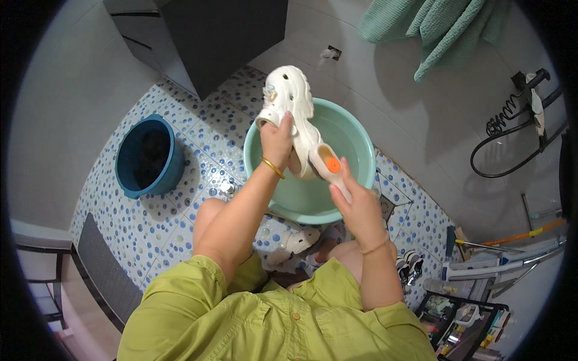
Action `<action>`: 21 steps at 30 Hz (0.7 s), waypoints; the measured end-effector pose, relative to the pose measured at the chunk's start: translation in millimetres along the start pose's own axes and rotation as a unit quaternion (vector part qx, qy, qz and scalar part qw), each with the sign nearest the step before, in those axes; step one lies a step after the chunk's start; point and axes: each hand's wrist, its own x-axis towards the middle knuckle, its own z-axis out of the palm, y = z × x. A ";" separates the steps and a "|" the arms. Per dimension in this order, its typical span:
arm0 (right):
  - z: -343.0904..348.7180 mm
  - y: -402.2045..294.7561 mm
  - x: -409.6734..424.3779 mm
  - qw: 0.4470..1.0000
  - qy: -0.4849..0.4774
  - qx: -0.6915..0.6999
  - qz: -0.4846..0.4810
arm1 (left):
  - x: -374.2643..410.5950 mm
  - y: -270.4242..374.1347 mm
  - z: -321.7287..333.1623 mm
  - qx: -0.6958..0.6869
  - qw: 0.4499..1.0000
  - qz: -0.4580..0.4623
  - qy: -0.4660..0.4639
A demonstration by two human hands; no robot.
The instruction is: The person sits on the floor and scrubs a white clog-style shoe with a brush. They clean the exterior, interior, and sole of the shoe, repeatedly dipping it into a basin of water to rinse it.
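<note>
A white clog (293,94) with small charms on its upper is held up over a mint-green plastic basin (371,158) of water. My left hand (277,141) grips it, the fingers hidden inside the opening and the thumb on the outside. In my right hand (359,203) is a pale scrubbing brush (323,158) with an orange spot on its back. Its dark bristles press near the clog's heel; they are mostly hidden. Another white clog (295,242) rests on the wet tiled floor between my feet and the basin.
At left stands a blue bucket (169,153) holding something dark. A dark cabinet (221,40) juts out at the back. Green towels (445,31) and a black coiled hose (496,122) hang along the right wall. Sneakers (410,266), mop poles and a shelf of bottles (460,320) crowd the lower right.
</note>
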 end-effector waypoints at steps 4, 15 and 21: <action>-9.4 42.9 2.1 0.972 0.025 0.234 0.008 | 3.5 43.3 3.4 -0.034 0.996 -0.085 0.004; 16.0 8.7 -8.9 0.987 0.130 0.056 -0.079 | -1.8 43.2 9.4 -0.038 0.994 -0.104 0.002; 18.6 7.3 12.8 0.986 0.157 0.007 -0.048 | -43.8 34.0 33.8 0.051 0.994 -0.081 -0.046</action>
